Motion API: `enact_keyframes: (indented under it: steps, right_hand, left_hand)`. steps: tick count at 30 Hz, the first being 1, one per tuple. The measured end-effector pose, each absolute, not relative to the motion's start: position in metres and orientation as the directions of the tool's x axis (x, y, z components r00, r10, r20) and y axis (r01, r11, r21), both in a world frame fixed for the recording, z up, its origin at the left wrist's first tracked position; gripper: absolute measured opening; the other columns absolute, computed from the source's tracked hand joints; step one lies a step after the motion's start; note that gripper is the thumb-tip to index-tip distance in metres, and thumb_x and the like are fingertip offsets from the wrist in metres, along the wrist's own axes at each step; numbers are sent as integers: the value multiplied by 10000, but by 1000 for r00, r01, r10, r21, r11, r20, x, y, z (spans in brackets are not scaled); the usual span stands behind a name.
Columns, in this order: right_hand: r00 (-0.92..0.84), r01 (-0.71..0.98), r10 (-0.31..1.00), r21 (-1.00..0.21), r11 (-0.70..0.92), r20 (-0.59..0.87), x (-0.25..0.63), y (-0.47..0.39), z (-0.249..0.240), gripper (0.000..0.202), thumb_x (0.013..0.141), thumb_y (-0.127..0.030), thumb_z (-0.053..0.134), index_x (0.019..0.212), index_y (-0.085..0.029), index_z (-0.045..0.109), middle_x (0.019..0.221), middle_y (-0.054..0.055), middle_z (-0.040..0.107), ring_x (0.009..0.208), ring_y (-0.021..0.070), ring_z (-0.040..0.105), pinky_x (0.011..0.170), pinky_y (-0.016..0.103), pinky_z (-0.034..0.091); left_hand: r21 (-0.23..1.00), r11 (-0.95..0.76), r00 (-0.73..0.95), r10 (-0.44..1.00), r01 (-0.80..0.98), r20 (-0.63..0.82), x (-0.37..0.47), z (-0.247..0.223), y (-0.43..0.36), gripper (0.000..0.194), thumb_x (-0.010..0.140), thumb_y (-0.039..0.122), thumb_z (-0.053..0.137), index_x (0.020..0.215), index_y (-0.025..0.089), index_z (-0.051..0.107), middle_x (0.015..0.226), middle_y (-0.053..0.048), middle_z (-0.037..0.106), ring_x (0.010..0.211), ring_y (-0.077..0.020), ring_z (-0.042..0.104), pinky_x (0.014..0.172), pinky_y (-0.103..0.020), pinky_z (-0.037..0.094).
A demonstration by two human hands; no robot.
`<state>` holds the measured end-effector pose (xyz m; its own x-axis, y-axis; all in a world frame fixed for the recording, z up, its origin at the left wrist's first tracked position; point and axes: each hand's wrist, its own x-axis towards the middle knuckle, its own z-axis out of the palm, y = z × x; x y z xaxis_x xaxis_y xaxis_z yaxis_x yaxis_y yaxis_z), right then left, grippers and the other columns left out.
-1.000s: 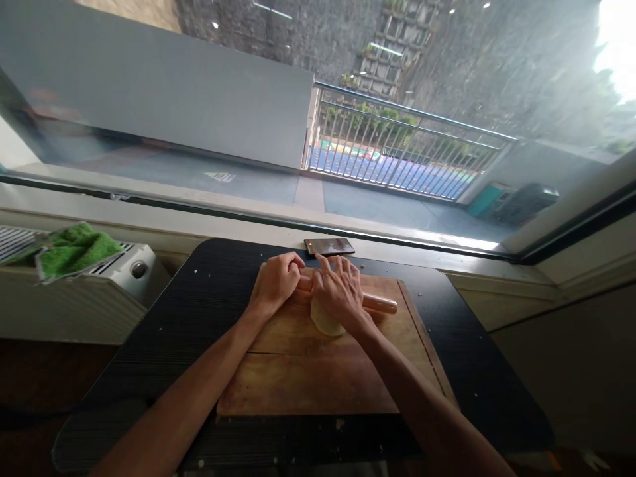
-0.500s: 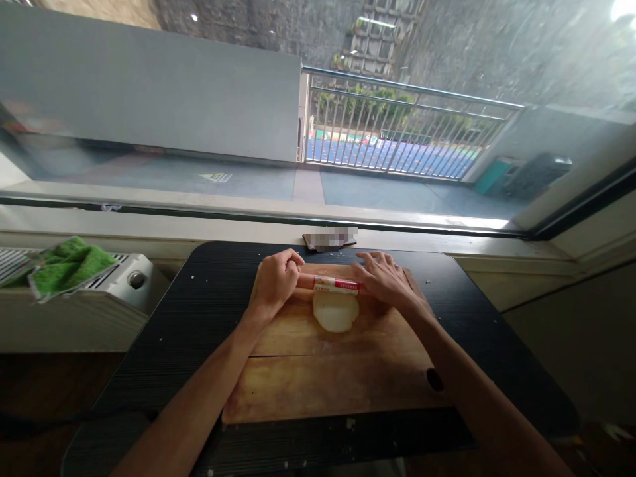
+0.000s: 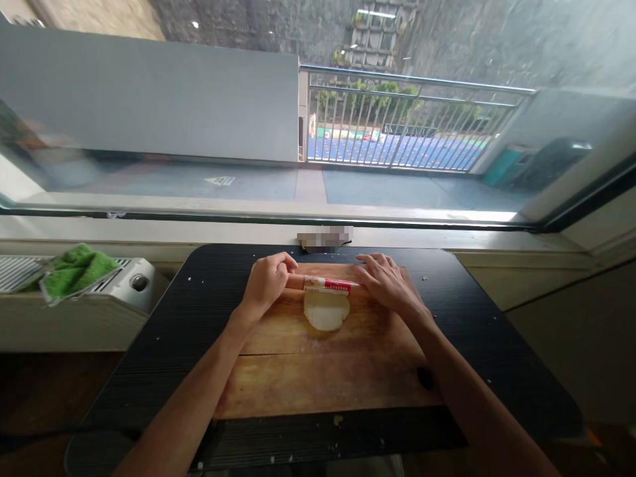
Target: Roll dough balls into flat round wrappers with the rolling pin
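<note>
A rolling pin (image 3: pixel 326 285) with a red and white label lies crosswise near the far side of a wooden board (image 3: pixel 322 384). Under and in front of it is a round, flat piece of pale dough (image 3: pixel 326 313), its far edge hidden by the pin. My left hand (image 3: pixel 267 281) is curled over the pin's left end. On the right end rests my right hand (image 3: pixel 385 279), palm down, with its fingers spread and pointing away from me.
The board lies on a black table (image 3: pixel 163 344) with small crumbs on it. A partly blurred object (image 3: pixel 324 238) sits at the far edge by the window. At the left, a green cloth (image 3: pixel 82 270) lies on a radiator (image 3: pixel 136 305).
The board, dough, pin and both hands appear slightly farther left as the view shifts. Both hands keep their places at the ends of the pin.
</note>
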<state>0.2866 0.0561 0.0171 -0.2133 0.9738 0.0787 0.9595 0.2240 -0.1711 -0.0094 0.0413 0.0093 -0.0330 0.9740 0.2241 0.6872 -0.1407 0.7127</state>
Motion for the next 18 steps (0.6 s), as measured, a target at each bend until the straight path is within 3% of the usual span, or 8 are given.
enact_keyframes:
  steps: [3,6,9,16,18]
  right_hand:
    - [-225,936,972,-261,235,67,286,54,20,507,1095,-341,395,1535,-236,624,1487,151,653,1357,322,566,1182,489,427]
    - [-300,914,951,-263,309,75,286,49,22,566,1053,-252,383,1577,-186,587,1538,164,626,1433,305,528,1229,478,406]
    - [-340,901,937,-259,347,72,288,40,21,610,1033,-218,354,1599,-121,560,1586,189,595,1489,294,507,1265,481,395]
    - [-338,905,926,-214,369,165,292,10,10,657,1068,-259,305,1652,-19,487,1686,234,517,1618,343,431,1313,549,401]
    - [-319,914,931,-201,351,176,293,1,4,679,1080,-269,276,1662,36,443,1694,266,487,1619,351,435,1317,545,407]
  left_hand:
    - [627,-173,46,976,760,214,-12,10,37,393,885,115,419,869,238,792,904,-37,810,878,-214,732,859,-318,550]
    - [467,-222,107,960,856,260,-14,9,29,395,897,104,448,906,248,816,958,-70,787,942,-253,693,943,-376,540]
    - [386,-241,129,948,890,292,-16,9,20,419,902,91,466,1000,261,837,1055,-87,779,1017,-277,683,994,-412,546]
    - [447,-294,161,936,845,312,-14,8,-5,531,869,16,394,1105,244,812,1364,-46,788,1384,-254,670,1232,-428,509]
    - [467,-271,146,947,842,286,-14,8,-14,537,885,24,385,1119,246,814,1376,-33,792,1363,-242,701,1220,-417,532]
